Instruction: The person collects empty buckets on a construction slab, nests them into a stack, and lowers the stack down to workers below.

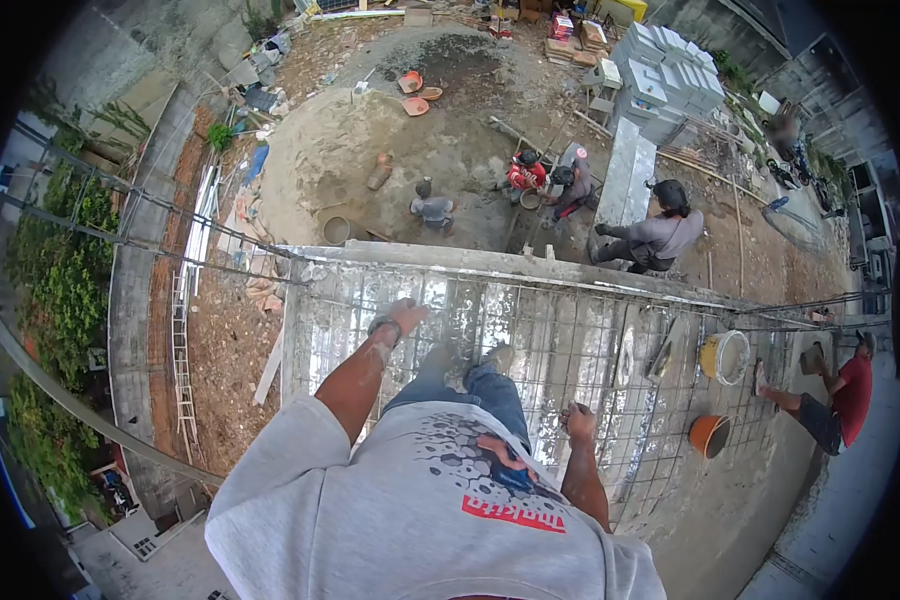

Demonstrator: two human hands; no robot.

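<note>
My left hand (407, 316), with a dark band at its wrist, is stretched out with fingers apart over the steel rebar mesh (555, 335). It holds nothing. On the other side, my right hand (577, 422) is curled closed beside my hip; whatever may be in it is hidden. The mesh lies on shiny metal decking (322, 352), partly smeared with wet concrete. My feet stand on it near the formwork edge (530, 266). To the right of my hands lie a long pale float-like tool (626, 355) and a flat trowel-like tool (667, 350).
A yellow bucket (710, 356) and an orange bucket (703, 437) stand on the mesh at right, near a crouching person in a red shirt (854, 400). Beyond the edge is a drop to ground with several people, a sand heap (315, 160) and stacked blocks (670, 75). Cables cross at left.
</note>
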